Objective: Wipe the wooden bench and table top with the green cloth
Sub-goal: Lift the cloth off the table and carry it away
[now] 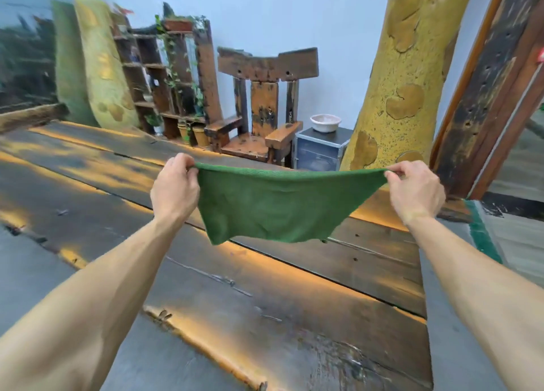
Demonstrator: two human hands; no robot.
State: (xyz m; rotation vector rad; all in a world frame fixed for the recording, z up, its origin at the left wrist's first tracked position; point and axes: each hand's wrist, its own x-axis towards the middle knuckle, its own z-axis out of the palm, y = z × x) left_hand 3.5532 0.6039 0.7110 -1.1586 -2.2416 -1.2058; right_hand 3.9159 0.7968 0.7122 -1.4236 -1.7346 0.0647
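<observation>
The green cloth (273, 205) hangs spread out in the air above the dark wooden table top (265, 296). My left hand (175, 187) pinches its upper left corner. My right hand (415, 190) pinches its upper right corner. The cloth's top edge is stretched between the two hands and its lower edge droops free, clear of the planks. The table top is made of long dark boards with worn orange patches and runs from the far left to the near right.
Beyond the table stand a rough wooden chair (262, 108), a plant shelf (173, 78) with pots, and a small grey cabinet (319, 149) with a white bowl (325, 123). A big yellow pillar (409, 76) and a wooden post (488, 96) rise at the right.
</observation>
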